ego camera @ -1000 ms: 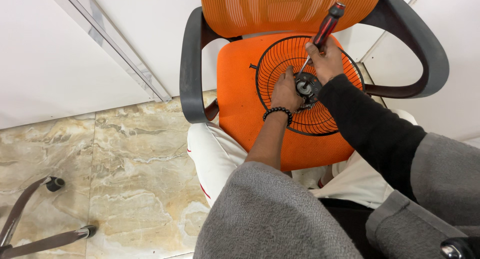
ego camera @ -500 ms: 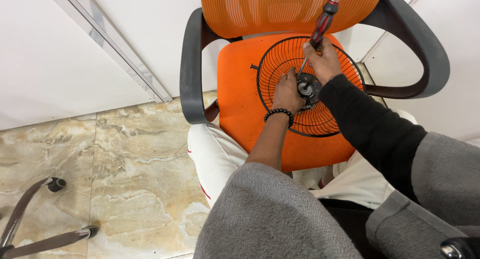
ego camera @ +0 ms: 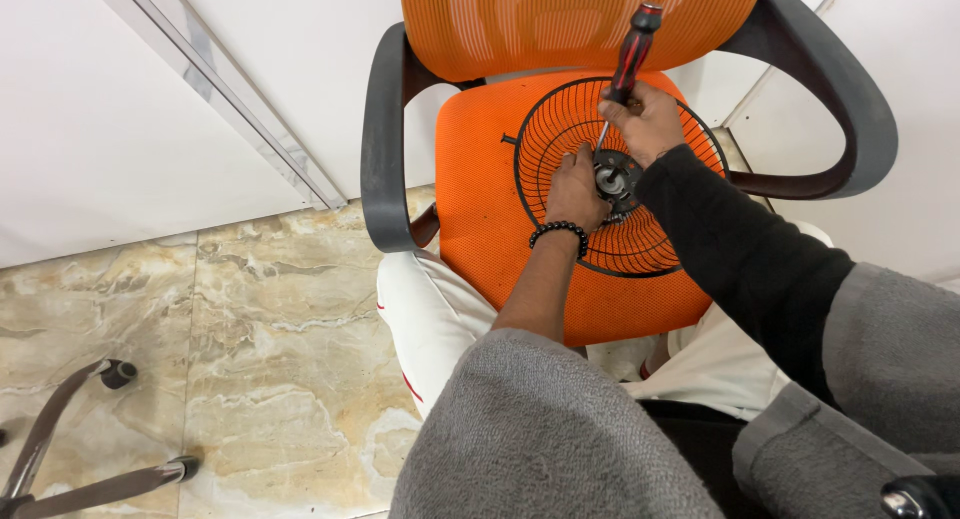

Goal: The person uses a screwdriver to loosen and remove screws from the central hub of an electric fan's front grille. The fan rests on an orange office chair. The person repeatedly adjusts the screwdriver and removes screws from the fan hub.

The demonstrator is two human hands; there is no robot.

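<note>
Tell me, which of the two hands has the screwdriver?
The right hand grips the red-and-black screwdriver, its tip down at the hub of the black wire fan guard. The left hand, with a black bead bracelet, only presses on the guard.

The place is looking like an office or plain indoor room. An orange mesh office chair (ego camera: 500, 189) with dark curved armrests is standing right under both hands. Polished marble-patterned floor tiles (ego camera: 250, 319) are spreading out to the left of the hands, bare white wall panels (ego camera: 120, 109) are rising beyond them, and another chair's wheeled base (ego camera: 90, 429) is showing far left below.
</note>
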